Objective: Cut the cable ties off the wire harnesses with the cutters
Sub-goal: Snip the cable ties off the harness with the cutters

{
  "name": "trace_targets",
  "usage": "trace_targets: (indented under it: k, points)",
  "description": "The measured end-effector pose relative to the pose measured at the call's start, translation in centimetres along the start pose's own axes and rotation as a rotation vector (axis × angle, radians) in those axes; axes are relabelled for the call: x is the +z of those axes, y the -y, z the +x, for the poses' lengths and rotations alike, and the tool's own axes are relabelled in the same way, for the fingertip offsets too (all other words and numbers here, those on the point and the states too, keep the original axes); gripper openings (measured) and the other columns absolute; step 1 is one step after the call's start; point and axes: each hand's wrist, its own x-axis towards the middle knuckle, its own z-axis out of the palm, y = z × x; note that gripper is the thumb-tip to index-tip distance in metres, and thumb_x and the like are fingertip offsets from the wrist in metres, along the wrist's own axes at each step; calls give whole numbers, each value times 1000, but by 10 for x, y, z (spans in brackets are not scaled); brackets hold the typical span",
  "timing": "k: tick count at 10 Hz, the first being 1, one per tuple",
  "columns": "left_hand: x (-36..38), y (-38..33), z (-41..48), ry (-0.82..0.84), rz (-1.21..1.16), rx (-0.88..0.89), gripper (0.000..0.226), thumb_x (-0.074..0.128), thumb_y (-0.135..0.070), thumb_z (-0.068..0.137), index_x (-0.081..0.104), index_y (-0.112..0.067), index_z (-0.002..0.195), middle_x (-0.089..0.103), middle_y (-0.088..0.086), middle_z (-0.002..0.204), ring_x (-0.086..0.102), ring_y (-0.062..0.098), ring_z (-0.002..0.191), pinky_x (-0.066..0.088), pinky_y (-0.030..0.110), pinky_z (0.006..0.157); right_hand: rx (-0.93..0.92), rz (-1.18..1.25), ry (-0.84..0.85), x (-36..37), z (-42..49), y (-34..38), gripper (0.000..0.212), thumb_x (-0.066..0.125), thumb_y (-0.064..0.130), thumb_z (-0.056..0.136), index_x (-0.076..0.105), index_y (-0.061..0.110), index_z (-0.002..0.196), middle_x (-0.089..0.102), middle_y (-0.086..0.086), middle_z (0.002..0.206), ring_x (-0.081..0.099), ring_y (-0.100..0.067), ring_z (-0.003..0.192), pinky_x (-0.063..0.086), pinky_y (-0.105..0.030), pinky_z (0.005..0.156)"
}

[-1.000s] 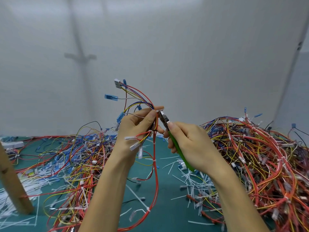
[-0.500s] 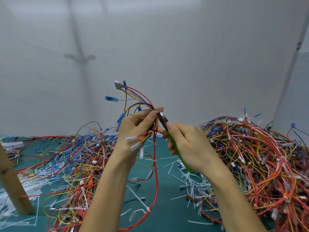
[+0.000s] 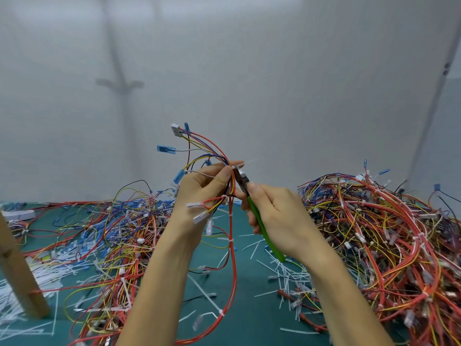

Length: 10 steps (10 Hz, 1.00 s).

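My left hand (image 3: 203,193) holds a wire harness (image 3: 233,248) up in front of me, fingers and thumb pinched round the bundle near its top. Red, yellow and blue wires fan out above the hand to a white connector (image 3: 175,128) and blue terminals. My right hand (image 3: 277,221) grips green-handled cutters (image 3: 252,203). Their steel jaws sit at a white cable tie (image 3: 245,164) on the bundle, right beside my left thumb. The tie's tail sticks out to the right. The harness hangs down to the green table (image 3: 244,318).
A high heap of tied harnesses (image 3: 379,240) fills the right side. A flatter tangle of wires (image 3: 104,233) lies at the left. Cut white tie pieces (image 3: 287,273) litter the mat. A wooden post (image 3: 17,265) stands at the far left. A white wall is behind.
Both hands have stayed almost still. The cutter jaws have edged slightly up onto the tie at the bundle's top.
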Motion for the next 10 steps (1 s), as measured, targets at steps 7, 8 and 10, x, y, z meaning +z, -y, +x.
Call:
trace_targets:
  k: [7,8,10]
  points:
    - [-16,12,33,205,114,146,20,50,-11,99,69,-10,94,67,-2,57,61,4,50,46,10,51,51,-12,-2,9,0,0,46,34,41,105,61,22,72,61,0,58,59,-9,49,54,-30,56]
    - [-16,10,32,209,125,146,21,50,-11,99,68,-11,89,66,-3,55,60,3,49,45,9,51,53,-14,1,10,-1,0,47,34,41,105,62,21,74,61,0,57,59,-9,49,54,-31,56]
    - [-18,11,31,222,145,155,25,49,-12,100,67,-14,82,65,-5,54,58,1,48,44,9,51,55,-17,0,11,-2,1,46,34,40,105,62,20,75,60,1,57,57,-7,47,52,-26,52]
